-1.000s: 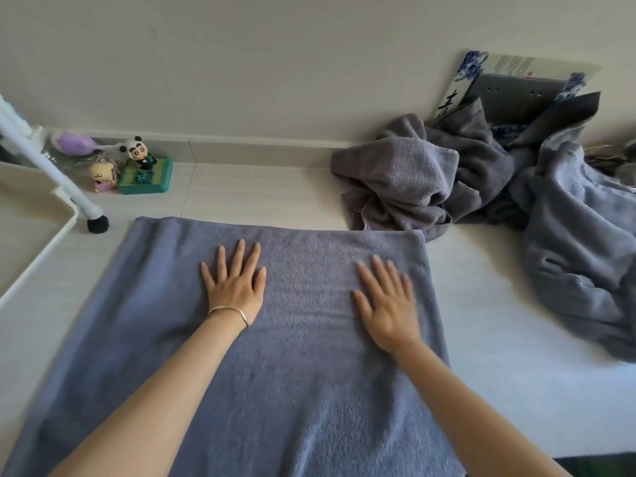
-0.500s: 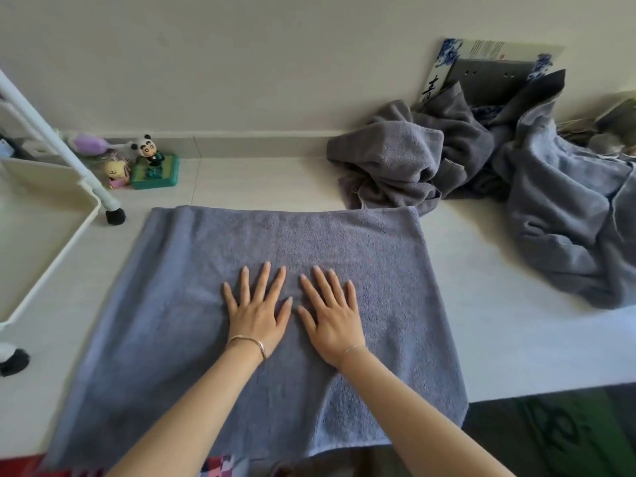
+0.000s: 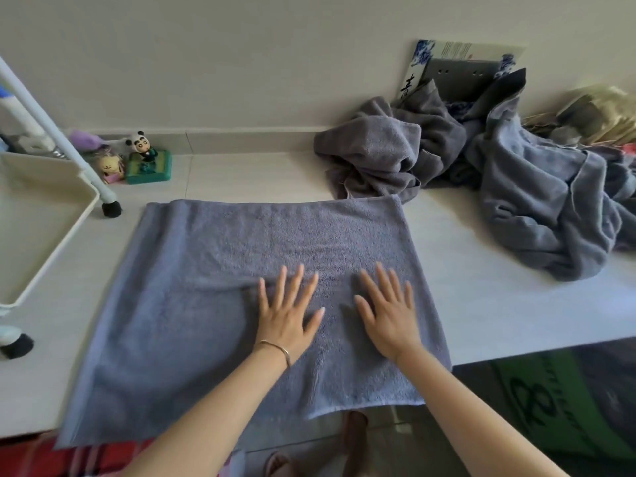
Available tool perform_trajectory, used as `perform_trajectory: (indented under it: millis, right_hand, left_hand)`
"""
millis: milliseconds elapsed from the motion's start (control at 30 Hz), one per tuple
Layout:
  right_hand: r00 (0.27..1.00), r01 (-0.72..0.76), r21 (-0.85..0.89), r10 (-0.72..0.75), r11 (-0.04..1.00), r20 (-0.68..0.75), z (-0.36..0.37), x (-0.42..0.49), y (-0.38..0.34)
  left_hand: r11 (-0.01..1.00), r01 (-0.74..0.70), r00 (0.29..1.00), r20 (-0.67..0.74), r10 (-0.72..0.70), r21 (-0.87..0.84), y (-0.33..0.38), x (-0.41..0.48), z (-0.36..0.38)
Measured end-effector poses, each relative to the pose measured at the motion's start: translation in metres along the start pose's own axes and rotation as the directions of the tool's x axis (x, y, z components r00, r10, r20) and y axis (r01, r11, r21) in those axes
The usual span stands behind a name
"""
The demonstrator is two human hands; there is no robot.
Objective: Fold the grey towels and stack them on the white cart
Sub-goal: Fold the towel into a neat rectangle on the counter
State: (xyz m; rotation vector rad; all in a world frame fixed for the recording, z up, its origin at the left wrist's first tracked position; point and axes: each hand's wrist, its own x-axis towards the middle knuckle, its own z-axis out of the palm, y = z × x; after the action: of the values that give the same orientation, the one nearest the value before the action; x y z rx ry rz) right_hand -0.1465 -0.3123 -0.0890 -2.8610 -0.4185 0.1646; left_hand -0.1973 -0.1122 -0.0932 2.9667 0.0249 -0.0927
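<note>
Both hands — left hand [image 3: 287,313], right hand [image 3: 389,316] — lie flat, fingers spread, gripping nothing, on the grey towel [image 3: 220,304]; its overhanging near edge could drag it off.

One dark Chinese character, 青, can be read on the left edge of the blue-and-white board [image 3: 418,68] leaning on the wall behind the towel pile [image 3: 385,149]; its other print is too small to read.

Both the left hand [image 3: 287,316] and right hand [image 3: 389,316] press flat on a spread grey terry towel [image 3: 192,304]; crumpled grey towels [image 3: 481,177] lie far right, a white plastic cart tray [image 3: 51,242] left.
</note>
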Motion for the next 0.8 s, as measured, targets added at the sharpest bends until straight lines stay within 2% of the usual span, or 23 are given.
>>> perform_trajectory:
  millis: [67,133,267,367,467,567,600,700,800]
  right_hand:
    - [0.997,0.079,0.016,-0.079,0.997,0.022,0.011,-0.005,-0.025]
    - [0.995,0.097,0.001,-0.097,0.995,-0.003,0.017,-0.01,-0.025]
    - [0.999,-0.028,-0.01,0.027,1.0,-0.037,0.009,-0.015,0.018]
    - [0.982,-0.173,0.108,0.18,0.979,-0.051,-0.003,-0.008,0.041]
    - [0.911,-0.337,0.38,0.4,0.861,-0.1,-0.02,0.004,0.053]
    - [0.852,-0.428,0.612,0.523,0.665,0.027,-0.04,0.015,0.056]
    - [0.848,-0.459,0.609,0.524,0.647,0.081,-0.045,0.018,0.057]
    - [0.873,-0.476,0.553,0.441,0.683,0.207,-0.06,0.019,0.059]
    - [0.894,-0.448,0.692,0.312,0.567,0.322,-0.084,0.018,0.045]
  left_hand:
    - [1.0,0.0,1.0,0.02,0.0,0.006,0.014,-0.009,0.008]
    - [1.0,0.013,0.999,0.032,-0.014,0.028,0.011,-0.013,0.013]
    - [0.998,-0.026,0.999,0.049,0.023,0.064,-0.004,-0.018,0.016]
    - [0.999,-0.007,0.999,0.051,0.006,0.035,-0.003,-0.017,0.014]
    - [0.999,0.054,0.998,0.02,-0.054,-0.005,-0.003,-0.016,0.014]
    - [0.988,0.146,0.989,-0.01,-0.147,-0.051,-0.007,-0.009,0.008]
    - [0.985,0.163,0.986,-0.013,-0.164,-0.061,-0.009,-0.006,0.005]
    - [0.983,0.174,0.985,0.003,-0.174,-0.057,-0.021,-0.002,-0.006]
    - [0.978,0.204,0.977,0.067,-0.201,-0.034,-0.034,-0.008,-0.01]
